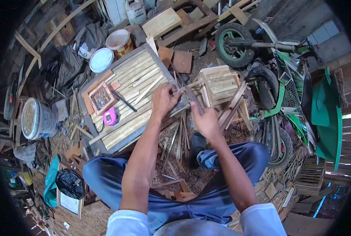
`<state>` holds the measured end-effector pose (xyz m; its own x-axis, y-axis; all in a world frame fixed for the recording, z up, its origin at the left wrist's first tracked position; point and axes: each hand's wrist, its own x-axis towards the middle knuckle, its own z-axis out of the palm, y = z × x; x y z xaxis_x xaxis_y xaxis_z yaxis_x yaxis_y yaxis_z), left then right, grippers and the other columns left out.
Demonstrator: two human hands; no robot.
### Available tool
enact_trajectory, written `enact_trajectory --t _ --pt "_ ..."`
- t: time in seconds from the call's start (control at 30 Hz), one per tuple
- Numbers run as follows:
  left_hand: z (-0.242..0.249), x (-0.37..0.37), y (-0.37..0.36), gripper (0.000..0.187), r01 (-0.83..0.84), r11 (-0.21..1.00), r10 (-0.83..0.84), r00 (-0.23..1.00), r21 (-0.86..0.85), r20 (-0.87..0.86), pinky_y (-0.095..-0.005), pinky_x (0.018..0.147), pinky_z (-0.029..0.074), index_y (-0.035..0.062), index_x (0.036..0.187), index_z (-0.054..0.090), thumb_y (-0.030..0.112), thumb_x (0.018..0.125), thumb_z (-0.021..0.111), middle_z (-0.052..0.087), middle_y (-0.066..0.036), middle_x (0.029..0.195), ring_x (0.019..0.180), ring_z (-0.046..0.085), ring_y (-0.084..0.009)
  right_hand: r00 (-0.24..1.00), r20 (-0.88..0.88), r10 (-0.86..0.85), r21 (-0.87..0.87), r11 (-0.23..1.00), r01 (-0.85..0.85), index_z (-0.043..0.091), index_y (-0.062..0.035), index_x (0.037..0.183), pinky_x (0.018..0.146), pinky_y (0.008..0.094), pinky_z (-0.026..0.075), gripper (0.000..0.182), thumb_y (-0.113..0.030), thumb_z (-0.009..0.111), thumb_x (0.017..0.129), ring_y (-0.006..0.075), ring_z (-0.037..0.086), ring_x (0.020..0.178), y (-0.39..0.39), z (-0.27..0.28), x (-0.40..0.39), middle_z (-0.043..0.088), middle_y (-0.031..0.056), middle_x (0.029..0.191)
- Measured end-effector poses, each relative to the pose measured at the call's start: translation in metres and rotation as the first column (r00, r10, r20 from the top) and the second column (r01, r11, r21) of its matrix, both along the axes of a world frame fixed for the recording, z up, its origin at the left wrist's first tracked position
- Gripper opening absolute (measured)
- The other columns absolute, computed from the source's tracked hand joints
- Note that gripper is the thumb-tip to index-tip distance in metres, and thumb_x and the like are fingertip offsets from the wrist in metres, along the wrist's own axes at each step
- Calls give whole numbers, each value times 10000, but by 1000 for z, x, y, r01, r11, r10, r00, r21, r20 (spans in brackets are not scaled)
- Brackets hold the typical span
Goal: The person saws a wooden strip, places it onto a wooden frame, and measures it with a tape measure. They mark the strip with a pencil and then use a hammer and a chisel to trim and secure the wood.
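Note:
My left hand is closed in a pinch over the right edge of the slatted wooden panel, on a thin wooden strip that reaches out to the right. My right hand is wrapped round a long dark tool, its thumb laid along it. The tool slants up and left past the left fingertips, crossing close to the strip; its exact kind I cannot tell. On the panel lie a pencil-like dark stick, a pink tape measure and a small wooden box with tiny pieces inside.
A slatted wooden piece stands right of my hands, with loose strips leaning on it. Offcuts litter the floor between my legs. A green-framed motorcycle is at the right. Buckets and a white lid are at the left.

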<state>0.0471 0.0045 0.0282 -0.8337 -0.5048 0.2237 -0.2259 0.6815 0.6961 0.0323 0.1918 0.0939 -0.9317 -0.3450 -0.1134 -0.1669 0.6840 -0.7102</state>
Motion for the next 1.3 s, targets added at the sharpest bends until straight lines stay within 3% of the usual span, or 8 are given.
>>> enact_trajectory --t 0.23,0.43,0.6,0.7,0.73,0.83,0.97,1.3 --pt "-3 -3 1 300 -33 998 35 999 51 -29 -455 726 490 49 744 648 311 731 792 652 -133 818 815 634 -343 954 296 -53 165 986 3 662 77 686 595 438 484 544 -392 590 952 357 684 610 98 72 77 559 265 566" --pt "-2 2 0 313 0 1000 1 999 21 -32 -463 716 487 40 735 636 311 728 793 644 -143 794 800 626 -352 998 39 44 9 999 -44 637 131 768 556 443 448 635 -472 559 951 289 561 517 -4 10 3 533 239 550" --pt "-2 1 -1 337 16 998 -15 1000 54 -21 -453 693 483 25 724 625 316 726 796 636 -151 765 753 624 -360 996 92 19 51 998 -24 645 123 810 618 468 484 621 -480 570 938 471 647 704 1 32 16 582 311 636" --pt "-7 -1 -1 366 -27 1000 27 995 -6 -94 -445 681 479 16 717 619 333 716 802 638 -160 763 737 618 -370 979 205 0 137 990 -29 665 90 770 533 385 432 500 -361 582 970 145 537 543 64 72 64 547 185 540" --pt "-8 -1 1 366 -37 999 33 992 -34 -120 -445 681 479 17 716 619 333 714 803 639 -161 768 739 617 -371 951 305 -53 144 990 9 681 79 847 620 415 510 477 -373 576 959 349 712 702 74 89 75 624 246 644" --pt "-3 4 3 279 -15 1000 16 1000 6 -18 -473 759 492 46 778 654 301 750 763 644 -146 867 854 616 -356 957 278 -77 207 978 19 669 92 786 595 389 504 497 -372 595 946 303 719 695 43 78 49 611 234 619" --pt "-8 1 -3 286 33 999 -33 999 -6 25 -467 766 493 43 791 649 307 763 755 653 -161 891 884 626 -359 1000 -9 5 65 998 -4 640 131 782 684 553 478 645 -495 571 917 549 605 778 -28 12 -10 584 366 700" --pt "-7 0 2 302 -66 996 68 997 63 -38 -468 754 495 34 771 673 319 744 772 665 -178 857 847 631 -369 973 222 -70 196 980 25 614 102 695 536 399 430 589 -433 600 939 168 508 514 70 90 77 512 165 518"
